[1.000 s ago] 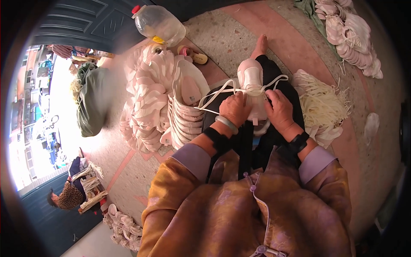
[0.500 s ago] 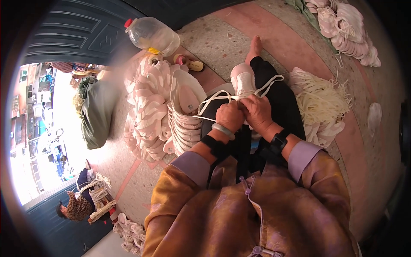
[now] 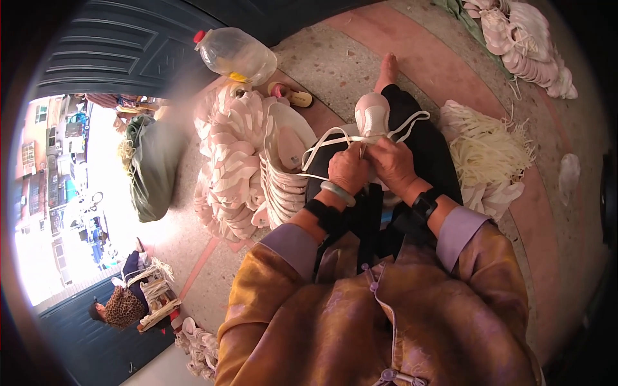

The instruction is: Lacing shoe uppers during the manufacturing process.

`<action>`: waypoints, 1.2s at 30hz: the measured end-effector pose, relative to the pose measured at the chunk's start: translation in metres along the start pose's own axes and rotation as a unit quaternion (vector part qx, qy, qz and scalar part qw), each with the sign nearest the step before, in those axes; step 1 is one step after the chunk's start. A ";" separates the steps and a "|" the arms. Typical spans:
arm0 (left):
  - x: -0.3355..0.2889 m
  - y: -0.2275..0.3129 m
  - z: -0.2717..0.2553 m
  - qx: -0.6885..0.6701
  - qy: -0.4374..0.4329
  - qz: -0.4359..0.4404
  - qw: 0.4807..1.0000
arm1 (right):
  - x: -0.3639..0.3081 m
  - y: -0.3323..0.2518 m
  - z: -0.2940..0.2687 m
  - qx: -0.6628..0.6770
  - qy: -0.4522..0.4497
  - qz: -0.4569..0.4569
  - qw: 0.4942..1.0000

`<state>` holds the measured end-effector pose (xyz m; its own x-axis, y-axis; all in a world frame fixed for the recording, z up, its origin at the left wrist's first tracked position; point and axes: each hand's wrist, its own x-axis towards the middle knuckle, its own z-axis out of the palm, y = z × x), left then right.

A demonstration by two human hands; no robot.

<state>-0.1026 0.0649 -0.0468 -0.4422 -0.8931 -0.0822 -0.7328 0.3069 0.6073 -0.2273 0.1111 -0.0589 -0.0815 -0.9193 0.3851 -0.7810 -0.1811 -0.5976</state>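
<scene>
On my lap lies a pale pinkish-white shoe upper point(image 3: 372, 116), its toe pointing away from me. White shoelace point(image 3: 326, 142) loops out on both sides of it. My left hand point(image 3: 349, 168) and my right hand point(image 3: 391, 163) meet at the laced part, fingers pinched together with the lace between them. Both hands cover the rear of the upper. To my left, a stack of similar uppers point(image 3: 283, 193) leans beside a larger heap of them point(image 3: 225, 154). A bundle of cream laces point(image 3: 486, 145) rests on more uppers at my right.
A clear plastic jug point(image 3: 238, 56) with a red cap and a sandal point(image 3: 291, 94) are beyond the left heap. More uppers point(image 3: 524, 45) lie far right. A green sack point(image 3: 153, 170) stands by the bright doorway. Another person point(image 3: 125, 305) sits at lower left with laces.
The hands remain at the lacing, with the fingers shifted slightly. The view has moved a little, and the seated person at lower left has changed arm position.
</scene>
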 end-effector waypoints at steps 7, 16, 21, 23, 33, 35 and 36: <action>-0.001 -0.004 0.002 0.026 -0.028 -0.029 0.999 | -0.025 0.026 -0.048 0.035 0.020 0.018 0.999; -0.005 -0.007 0.007 0.048 -0.040 -0.036 0.997 | -0.254 0.201 -0.213 -0.099 0.042 0.354 0.929; -0.008 -0.009 -0.002 -0.032 -0.034 -0.051 0.998 | -0.258 0.179 -0.208 0.008 0.087 0.418 0.904; -0.005 -0.010 -0.003 -0.057 -0.013 -0.080 0.995 | -0.253 0.172 -0.203 0.025 0.109 0.412 0.904; 0.023 -0.025 0.002 -0.204 -0.040 -0.196 0.958 | -0.253 0.163 -0.206 0.028 0.123 0.417 0.900; 0.024 -0.025 0.000 -0.243 -0.061 -0.205 0.946 | -0.257 0.166 -0.208 0.028 0.127 0.399 0.908; 0.025 -0.025 -0.002 -0.282 -0.079 -0.214 0.932 | -0.257 0.167 -0.209 0.028 0.127 0.400 0.907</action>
<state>-0.0941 0.0343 -0.0629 -0.2751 -0.8205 -0.5012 -0.4905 -0.3286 0.8071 -0.4657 0.3906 -0.1108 -0.7539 -0.6557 -0.0418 -0.3775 0.4844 -0.7892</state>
